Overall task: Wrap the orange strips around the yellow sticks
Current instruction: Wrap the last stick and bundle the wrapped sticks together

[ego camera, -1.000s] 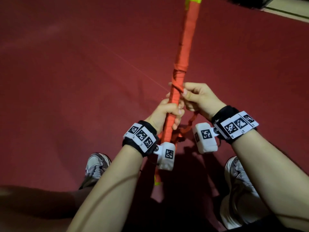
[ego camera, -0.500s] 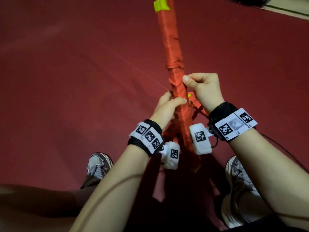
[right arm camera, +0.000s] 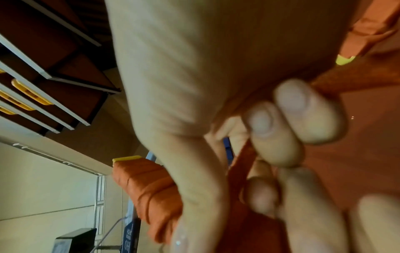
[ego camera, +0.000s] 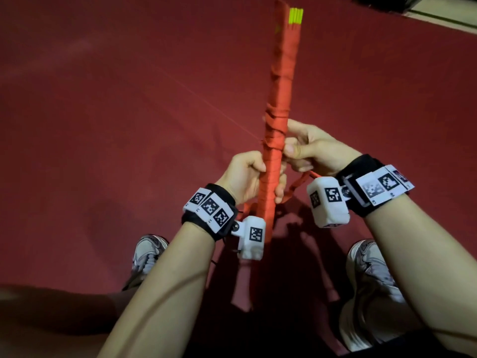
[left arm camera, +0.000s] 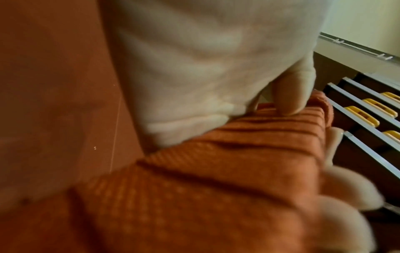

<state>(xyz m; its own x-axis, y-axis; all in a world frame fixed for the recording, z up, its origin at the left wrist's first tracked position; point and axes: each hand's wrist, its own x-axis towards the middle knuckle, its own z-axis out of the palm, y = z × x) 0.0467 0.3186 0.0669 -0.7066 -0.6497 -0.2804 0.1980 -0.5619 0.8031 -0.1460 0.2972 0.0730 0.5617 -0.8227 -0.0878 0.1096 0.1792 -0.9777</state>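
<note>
Shoes (ego camera: 147, 254) flank the wrapped yellow sticks (ego camera: 280, 99) gripped by left hand (ego camera: 245, 177); right hand (ego camera: 312, 148) pinches the orange strip (ego camera: 296, 186).

The head view looks steeply down from above at both forearms and the dark red carpeted floor (ego camera: 103, 125). Each wrist view sits very close behind its own fingers. All three share the long bundle wrapped in orange fabric strip (ego camera: 280, 104) (left arm camera: 238, 154) (right arm camera: 147, 184).
</note>
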